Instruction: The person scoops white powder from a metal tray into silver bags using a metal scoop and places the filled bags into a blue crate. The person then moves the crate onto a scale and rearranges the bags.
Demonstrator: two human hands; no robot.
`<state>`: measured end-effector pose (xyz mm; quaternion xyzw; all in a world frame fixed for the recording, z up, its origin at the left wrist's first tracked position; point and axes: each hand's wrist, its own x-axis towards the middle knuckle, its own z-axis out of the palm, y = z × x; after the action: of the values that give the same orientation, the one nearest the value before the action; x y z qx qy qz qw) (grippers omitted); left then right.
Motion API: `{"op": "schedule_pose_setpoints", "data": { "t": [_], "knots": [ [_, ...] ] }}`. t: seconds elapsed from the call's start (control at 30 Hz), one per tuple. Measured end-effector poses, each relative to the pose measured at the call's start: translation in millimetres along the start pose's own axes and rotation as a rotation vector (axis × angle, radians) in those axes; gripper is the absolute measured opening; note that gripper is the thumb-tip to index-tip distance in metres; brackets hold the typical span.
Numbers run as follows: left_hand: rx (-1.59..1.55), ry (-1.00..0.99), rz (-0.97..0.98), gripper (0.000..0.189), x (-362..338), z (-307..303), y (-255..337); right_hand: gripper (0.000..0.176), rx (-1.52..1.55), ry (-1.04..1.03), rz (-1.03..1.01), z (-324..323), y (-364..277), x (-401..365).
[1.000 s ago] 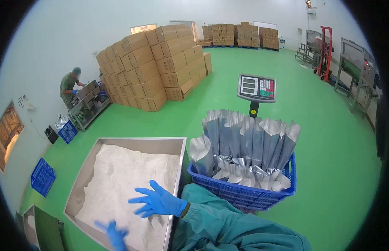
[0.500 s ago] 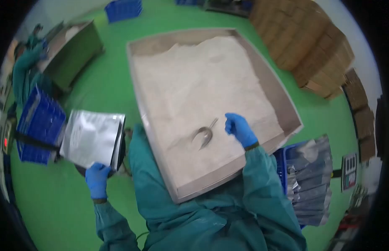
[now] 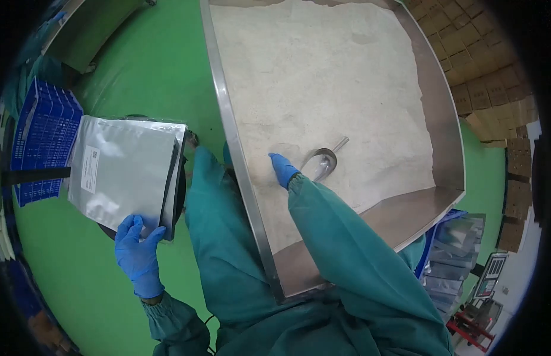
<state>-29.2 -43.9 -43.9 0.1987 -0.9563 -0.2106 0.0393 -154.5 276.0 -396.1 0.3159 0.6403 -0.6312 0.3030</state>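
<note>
My left hand (image 3: 139, 255), in a blue glove, is at the near edge of a stack of silver foil pouches (image 3: 130, 160). Its fingertips rest on the top pouch, with the thumb apart from them. A white label with print is stuck on that pouch. Over pale powder (image 3: 346, 77) in a large metal bin (image 3: 228, 118), my gloved right hand (image 3: 283, 170) reaches leftward, its fingers stretched out and nothing visible in them. Just right of it a metal scoop (image 3: 327, 163) lies on the powder, handle pointing up and right; my sleeve is close to its bowl.
A blue crate (image 3: 44, 142) stands behind the pouches at left. More silver pouches (image 3: 453, 255) fill a blue crate at lower right, beside a scale display (image 3: 492, 273). Cardboard boxes (image 3: 483, 71) are stacked at upper right. Another person's sleeve shows at the far left.
My right hand has moved left across the powder, from right of the scoop to its left. My left hand has stayed at the pouches, its thumb now spread. The camera view has shifted.
</note>
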Motion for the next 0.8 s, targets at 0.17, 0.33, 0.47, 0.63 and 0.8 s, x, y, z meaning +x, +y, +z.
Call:
{"op": "schedule_pose_setpoints", "data": {
  "t": [0.17,0.33,0.47,0.63,0.8],
  "knots": [
    [-0.01,0.086,0.259,0.028,-9.1,-4.0,-6.9,0.017,0.442,-0.074,0.108,-30.6,-113.0,-99.7],
    [0.096,-0.085,0.074,0.026,-2.7,-18.2,15.2,0.014,0.539,0.085,-0.826,-130.8,-183.5,-187.1],
    [0.192,-0.025,0.205,0.047,40.6,7.4,-40.3,0.016,0.928,-0.027,-0.807,-270.5,-205.3,-377.9],
    [0.256,0.079,0.323,0.036,39.2,16.9,-41.6,0.021,1.009,0.179,-1.116,-404.6,-166.6,-516.3],
    [0.152,0.124,0.29,0.036,14.2,12.0,-16.9,0.016,0.929,0.647,-0.975,-524.2,-62.0,-512.1]
  ]
}}
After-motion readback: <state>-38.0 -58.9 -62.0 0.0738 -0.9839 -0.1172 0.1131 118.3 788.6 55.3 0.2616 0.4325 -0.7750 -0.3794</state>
